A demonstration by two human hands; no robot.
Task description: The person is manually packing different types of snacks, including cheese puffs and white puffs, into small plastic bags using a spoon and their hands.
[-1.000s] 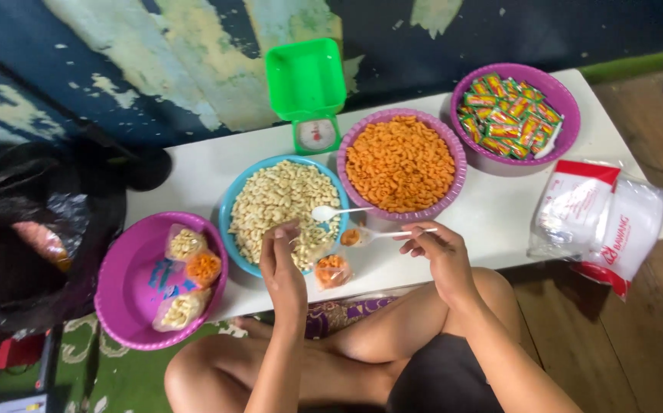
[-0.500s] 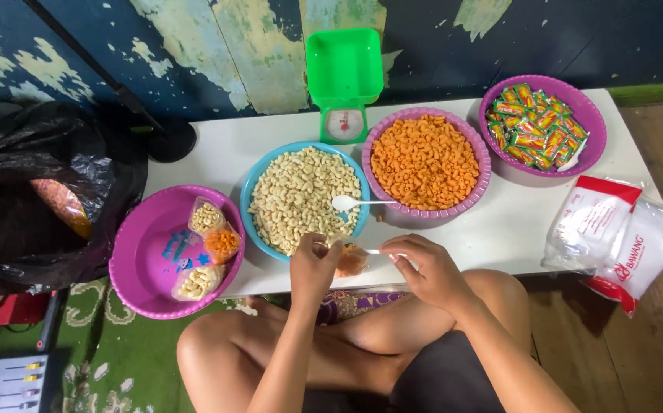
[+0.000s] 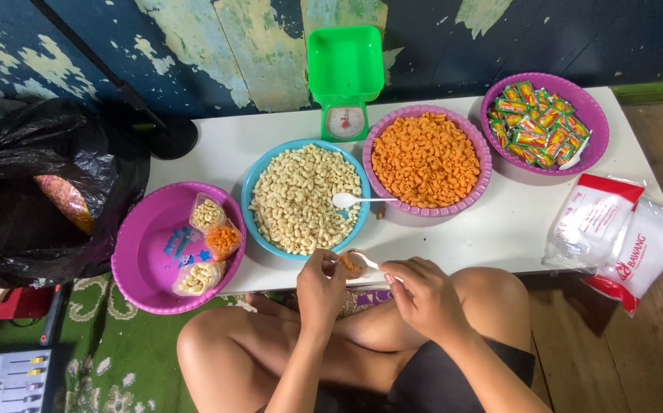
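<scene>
Small bag point(image 3: 353, 264): we see only a sliver between our left hand point(image 3: 319, 284) and right hand point(image 3: 422, 294); our fingers cover most of it
Spoon in our right hand point(image 3: 370, 262): only the bowl end shows, the handle is hidden in the fist
Scale dial point(image 3: 345, 121): too small for us to read
Black plastic bag point(image 3: 37, 191): its left side is cut off by the frame edge, and its contents mostly hidden
Grey device point(image 3: 3, 381): cropped at the bottom left corner
Our legs: run out of the bottom edge
White packets point(image 3: 614, 233): we cannot tell what they contain
</scene>
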